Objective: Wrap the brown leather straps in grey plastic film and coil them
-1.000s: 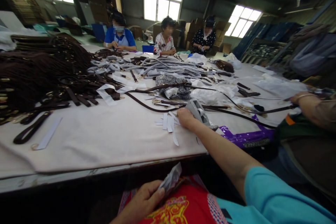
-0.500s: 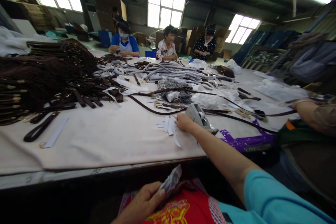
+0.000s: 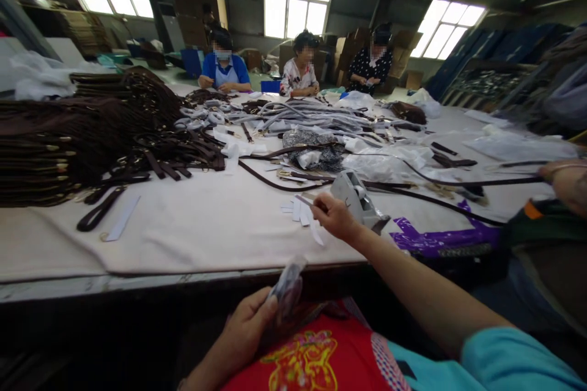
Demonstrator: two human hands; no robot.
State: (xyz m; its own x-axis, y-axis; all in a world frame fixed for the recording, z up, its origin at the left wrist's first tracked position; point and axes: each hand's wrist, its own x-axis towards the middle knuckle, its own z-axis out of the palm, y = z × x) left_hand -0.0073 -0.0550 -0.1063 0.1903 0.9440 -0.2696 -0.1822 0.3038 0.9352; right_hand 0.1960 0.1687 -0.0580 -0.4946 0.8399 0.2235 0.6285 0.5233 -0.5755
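Low in front of my red apron, my left hand is closed round a small clear plastic-wrapped bundle; what the wrap contains is blurred. Out over the table, my right hand pinches a thin, narrow greyish piece that points left; its kind is unclear. Under and beside those fingertips lie several white paper strips. A grey tape dispenser stands just behind and right of that hand.
Dark brown straps are piled high at the left. Grey wrapped straps and plastic bags spread across the middle. Purple tape lies at the table's front edge. A co-worker's arm reaches in at right; several people sit opposite.
My right hand has drawn slightly back from the paper strips, and a thin piece now shows in its fingers. The left hand still holds the bundle, now more upright. The view has shifted.
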